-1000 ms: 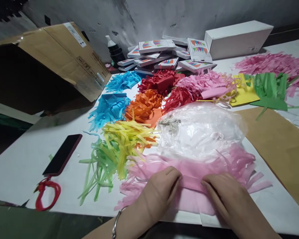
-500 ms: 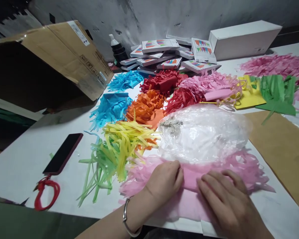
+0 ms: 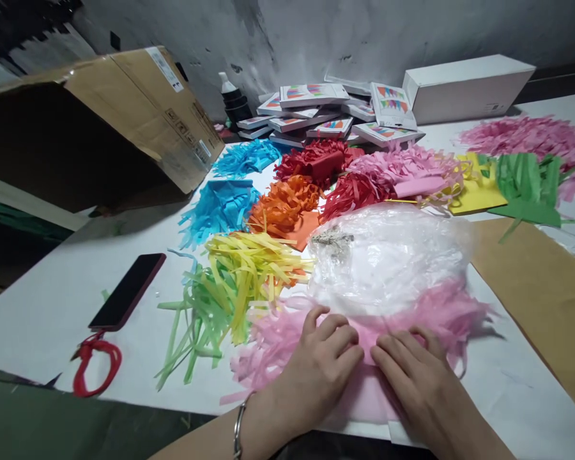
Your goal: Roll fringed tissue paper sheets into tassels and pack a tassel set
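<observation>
Pink fringed tissue paper (image 3: 345, 399) lies at the table's front, its cut strips fanning out to the left and right. My left hand (image 3: 323, 361) bends over its uncut middle, fingers curled onto the paper and the little finger lifted; the thumb is hidden. Close on the right, my right hand (image 3: 414, 374) also has its fingers curled on the same middle part, thumb out of sight. A small gap separates the two hands. Just beyond them, a crumpled clear plastic bag (image 3: 388, 255) touches the pink fringe.
Yellow strips (image 3: 249, 255) and green strips (image 3: 204, 319) lie left of the pink paper. Orange (image 3: 285, 201), red (image 3: 311, 160) and blue (image 3: 225, 207) fringed bundles sit farther back. A phone (image 3: 127, 291), an open cardboard box (image 3: 144, 108), brown paperboard (image 3: 536, 306) and stacked printed boxes (image 3: 314, 94) surround them.
My left hand's fingers have spread and its little finger has risen. My right hand has shifted slightly left, closer to the left one. The right end of the pink fringe has drawn inward.
</observation>
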`<state>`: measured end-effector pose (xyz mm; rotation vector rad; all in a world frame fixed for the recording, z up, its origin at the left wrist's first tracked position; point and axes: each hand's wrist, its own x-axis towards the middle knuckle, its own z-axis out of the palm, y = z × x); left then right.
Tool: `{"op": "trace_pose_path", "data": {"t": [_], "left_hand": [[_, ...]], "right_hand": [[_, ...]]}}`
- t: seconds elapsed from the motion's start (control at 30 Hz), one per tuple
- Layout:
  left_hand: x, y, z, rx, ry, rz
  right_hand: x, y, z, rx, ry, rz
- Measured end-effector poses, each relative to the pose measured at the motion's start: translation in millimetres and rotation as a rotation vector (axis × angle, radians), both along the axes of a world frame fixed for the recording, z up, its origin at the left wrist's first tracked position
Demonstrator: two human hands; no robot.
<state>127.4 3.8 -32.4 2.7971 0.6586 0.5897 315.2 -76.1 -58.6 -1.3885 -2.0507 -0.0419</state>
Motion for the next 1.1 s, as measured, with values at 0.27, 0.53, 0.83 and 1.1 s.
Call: {"op": "trace_pose_path", "data": {"t": [0.27,0.53,0.83,1.1], "left_hand": [[-12,-1,-5.3,-0.207,0.086,0.135],[5,9,4.7,-0.203,0.378,0.298],[-1,9,4.9,-0.214,0.237,0.275],[-2,2,-3.6,-0.016,-0.006,0.082]], "right_hand": [[13,2,-2.8,-0.175,-0.003,-0.119],[11,19,5.2,-0.164,-0.255,-0.311],[4,16,8.3,-0.053,-0.016,0.082],[-2,14,5.9,-0.061,0.055,0.052]]}}
